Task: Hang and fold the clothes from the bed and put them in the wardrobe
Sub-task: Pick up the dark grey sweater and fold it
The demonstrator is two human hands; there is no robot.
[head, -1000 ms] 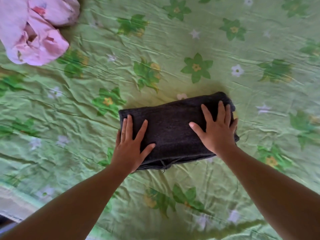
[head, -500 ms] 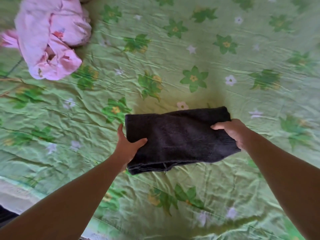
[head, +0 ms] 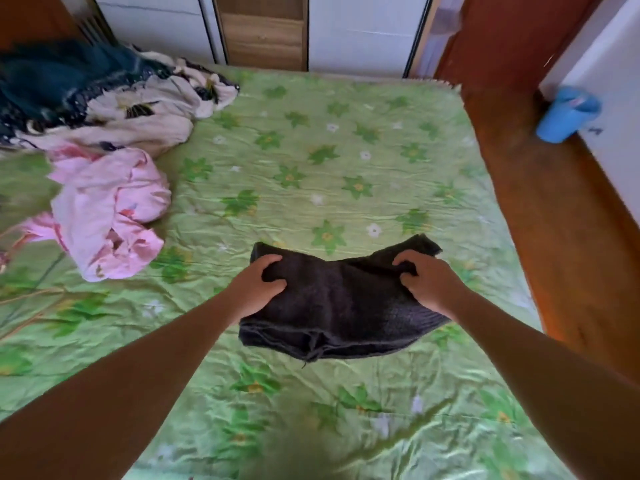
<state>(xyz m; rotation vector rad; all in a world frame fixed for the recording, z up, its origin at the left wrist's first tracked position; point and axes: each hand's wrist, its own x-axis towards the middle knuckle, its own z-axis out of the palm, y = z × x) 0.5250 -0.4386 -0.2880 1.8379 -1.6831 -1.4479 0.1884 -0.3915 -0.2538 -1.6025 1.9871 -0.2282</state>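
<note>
The left hand point(head: 258, 285) grips the left end of a folded dark grey garment point(head: 343, 306) and the right hand point(head: 427, 285) grips its right end. Both are clamped on the cloth and held apart, with the garment stretched between them. It sags in the middle, and a loose thread hangs from its near edge, below and between the hands. Under both hands lies the green flowered bed sheet point(head: 311, 161); whether the garment's near edge touches it I cannot tell. Well to the left of the left hand a crumpled pink garment point(head: 107, 216) lies on the sheet, and beyond that a cream flowered cloth point(head: 138, 119) with a dark blue cloth point(head: 52, 81) heaped beside it. Far beyond the hands, past the bed's end, stands the wardrobe point(head: 353, 29) — and well to the right of the right hand, on the brown floor point(head: 554, 202), a blue bin point(head: 566, 114)
</note>
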